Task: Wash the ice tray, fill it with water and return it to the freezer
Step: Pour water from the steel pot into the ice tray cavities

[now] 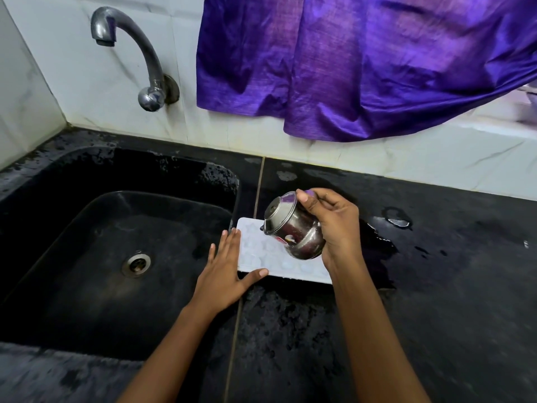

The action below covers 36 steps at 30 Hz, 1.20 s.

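A white ice tray [261, 257] lies flat on the black counter, just right of the sink. My right hand [334, 225] grips a small steel pot [293, 228] and holds it tilted over the tray, mouth pointing left and down. My left hand [226, 271] rests flat against the tray's left edge, fingers spread, thumb on its near corner. The tray's right part is hidden behind the pot and my right hand.
A black sink [87, 170] with a steel drain [136, 264] sits at the left, under a curved metal tap [136, 53] on the tiled wall. A purple cloth [363, 59] hangs above the wet black counter [436, 271]. A water ring [396, 218] marks the counter.
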Each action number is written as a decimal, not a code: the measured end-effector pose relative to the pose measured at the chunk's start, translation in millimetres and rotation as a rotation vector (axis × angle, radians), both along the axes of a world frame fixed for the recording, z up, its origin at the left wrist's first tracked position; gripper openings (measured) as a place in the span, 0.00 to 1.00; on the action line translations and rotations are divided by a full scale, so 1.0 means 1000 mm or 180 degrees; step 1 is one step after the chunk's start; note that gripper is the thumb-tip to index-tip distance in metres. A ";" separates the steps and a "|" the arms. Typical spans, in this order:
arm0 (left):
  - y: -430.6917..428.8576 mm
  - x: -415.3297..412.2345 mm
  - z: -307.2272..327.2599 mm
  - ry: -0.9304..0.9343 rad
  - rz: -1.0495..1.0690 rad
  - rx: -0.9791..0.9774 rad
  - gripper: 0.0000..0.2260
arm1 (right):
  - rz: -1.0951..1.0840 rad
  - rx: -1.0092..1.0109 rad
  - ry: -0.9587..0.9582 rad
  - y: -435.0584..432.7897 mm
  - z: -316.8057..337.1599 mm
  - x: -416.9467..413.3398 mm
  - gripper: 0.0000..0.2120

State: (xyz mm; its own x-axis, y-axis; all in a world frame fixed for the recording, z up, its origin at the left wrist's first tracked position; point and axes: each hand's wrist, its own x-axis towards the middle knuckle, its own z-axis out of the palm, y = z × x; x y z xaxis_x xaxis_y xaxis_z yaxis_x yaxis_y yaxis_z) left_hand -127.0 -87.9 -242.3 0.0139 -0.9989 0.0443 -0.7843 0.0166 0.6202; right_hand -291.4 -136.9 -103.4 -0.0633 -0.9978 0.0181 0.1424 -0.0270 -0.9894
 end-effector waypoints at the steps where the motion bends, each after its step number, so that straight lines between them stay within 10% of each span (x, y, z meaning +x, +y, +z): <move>1: 0.000 0.000 0.000 -0.0007 0.0002 -0.0003 0.48 | -0.0001 -0.0005 0.0018 0.000 0.000 0.001 0.05; 36: -0.001 0.000 -0.001 -0.0047 0.0024 -0.0044 0.48 | 0.0001 -0.0070 -0.0306 -0.001 0.010 -0.005 0.05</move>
